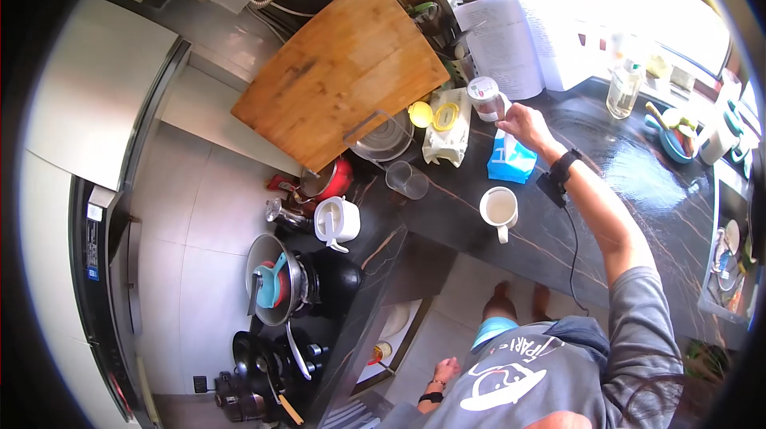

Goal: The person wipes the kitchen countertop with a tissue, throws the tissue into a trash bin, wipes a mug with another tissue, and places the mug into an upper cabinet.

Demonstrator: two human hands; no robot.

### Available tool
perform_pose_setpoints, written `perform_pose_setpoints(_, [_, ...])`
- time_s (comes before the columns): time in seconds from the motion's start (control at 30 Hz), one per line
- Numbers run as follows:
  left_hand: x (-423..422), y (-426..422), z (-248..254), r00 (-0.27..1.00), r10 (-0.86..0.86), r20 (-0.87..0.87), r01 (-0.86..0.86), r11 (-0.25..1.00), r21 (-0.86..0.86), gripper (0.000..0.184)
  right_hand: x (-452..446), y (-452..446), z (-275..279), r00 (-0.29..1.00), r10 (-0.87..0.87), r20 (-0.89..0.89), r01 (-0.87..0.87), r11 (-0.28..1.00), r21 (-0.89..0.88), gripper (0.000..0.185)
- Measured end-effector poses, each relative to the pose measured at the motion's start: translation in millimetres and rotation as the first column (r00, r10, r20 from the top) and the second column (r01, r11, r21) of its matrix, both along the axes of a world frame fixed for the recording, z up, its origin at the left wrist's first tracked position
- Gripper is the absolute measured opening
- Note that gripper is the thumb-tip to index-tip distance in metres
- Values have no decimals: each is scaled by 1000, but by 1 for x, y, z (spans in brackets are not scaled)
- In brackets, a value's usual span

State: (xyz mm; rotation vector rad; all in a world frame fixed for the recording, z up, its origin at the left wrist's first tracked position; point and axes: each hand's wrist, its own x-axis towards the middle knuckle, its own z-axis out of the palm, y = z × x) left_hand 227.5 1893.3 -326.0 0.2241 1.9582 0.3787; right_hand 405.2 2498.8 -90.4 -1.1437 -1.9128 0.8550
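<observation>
My right hand [523, 126] reaches over the dark counter, its fingers closed on the side of a small clear jar [488, 110] with a white printed lid. Just below the jar stands a blue and white packet [511, 159]. A white mug [499, 207] sits nearer to me, its handle toward the counter's edge. Left of the jar lies a white soft pack [444, 142] with a raised yellow lid. My left hand [447, 371] hangs low beside my body, away from the counter, with loosely bent fingers and nothing visible in it.
A wooden cutting board [343, 70] leans at the back left, near a clear container [407, 180] and a white lidded pot [336, 220]. Pans [271, 279] stand on the stove. A glass bottle [625, 90] is at the back right. A cord [576, 249] hangs over the counter's edge.
</observation>
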Motion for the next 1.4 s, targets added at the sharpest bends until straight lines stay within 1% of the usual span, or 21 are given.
perform_pose_setpoints(0.07, [14, -4, 13, 999, -7, -32, 7, 1000, -7, 39, -2, -3, 1, 999, -45, 12, 45, 999, 28, 19])
perform_pose_setpoints(0.13, [0, -30, -31, 1000, -24, 9, 24, 999, -25, 39, -2, -3, -1, 988, -91, 125, 87, 996, 37, 26])
perform_pose_setpoints(0.2, [-15, -49, -65, 973, 122, 197, -129, 991, 23, 39, -8, 3, -27, 985, -156, 68, 149, 984, 94, 33])
perform_pose_setpoints(0.27, [-13, -15, -24, 988, 95, 121, -96, 995, 0, 38, -13, 5, -46, 976, -215, 9, 212, 966, 147, 41])
perform_pose_setpoints(0.3, [-11, 2, -2, 997, 66, 42, -65, 998, -26, 38, -15, 0, -48, 968, -249, 38, 246, 967, 73, 44])
perform_pose_setpoints(0.33, [-18, 3, -9, 997, 63, 42, -62, 998, -25, 38, -16, -2, -49, 957, -281, 69, 282, 959, -2, 47])
perform_pose_setpoints(0.37, [-29, 7, -20, 999, 48, 22, -48, 999, 19, 37, -14, -1, -48, 957, -235, 169, 266, 943, -199, 45])
perform_pose_setpoints(0.43, [-41, 16, -22, 1000, 27, -1, -27, 998, 63, 37, -10, 0, -56, 958, -225, 175, 257, 947, -190, 41])
perform_pose_setpoints(0.53, [-48, 38, -13, 994, 106, 35, -109, 988, 111, 37, -4, 4, -57, 960, -217, 177, 239, 965, -111, 29])
perform_pose_setpoints(0.63, [-44, 53, 10, 1000, 26, 5, -27, 996, 86, 38, 4, 4, -53, 964, -215, -157, 150, 926, -347, 32])
perform_pose_setpoints(0.73, [-41, 51, 3, 1000, -7, -11, 7, 998, 56, 39, 6, 6, -85, 976, -123, -177, 48, 924, -379, 33])
perform_pose_setpoints(0.77, [-44, 44, -11, 1000, -22, 11, 22, 999, 47, 39, 2, 2, -95, 964, -171, -203, 100, 943, -319, 21])
perform_pose_setpoints(0.87, [-50, 26, -35, 999, -34, 33, 32, 999, 42, 39, -1, 0, -80, 940, -239, -244, 168, 945, -279, 22])
perform_pose_setpoints(0.9, [-50, 22, -39, 999, -34, 36, 33, 998, 46, 39, 0, -10, -61, 883, -272, -382, 151, 936, -318, 28])
perform_pose_setpoints(1.0, [-49, 16, -43, 998, -48, 33, 47, 998, 37, 39, 9, -9, -57, 919, -233, -318, 151, 953, -262, 27])
perform_pose_setpoints(1.07, [-47, 10, -49, 999, -34, 36, 33, 999, 42, 39, 15, 0, -77, 947, -158, -281, 66, 948, -310, 24])
perform_pose_setpoints(1.13, [-48, 10, -50, 999, -24, 38, 22, 999, 46, 39, 18, -3, -65, 826, -183, -534, -6, 943, -333, 21])
perform_pose_setpoints(1.2, [-41, 6, -48, 995, -93, 24, 93, 995, 21, 39, 23, -14, -40, 752, -246, -611, 4, 930, -369, 18])
perform_pose_setpoints(1.27, [-33, 11, -37, 992, -125, 26, 125, 992, 8, 39, 26, -11, -52, 818, -149, -555, -8, 963, -270, 16])
perform_pose_setpoints(1.37, [-28, 19, -29, 990, -140, 14, 140, 990, -9, 40, 34, -8, -48, 901, -99, -422, -29, 958, -285, 15])
perform_pose_setpoints(1.4, [-26, 22, -28, 993, -119, 15, 119, 993, -17, 40, 34, -12, -32, 786, -120, -607, -76, 955, -287, 13])
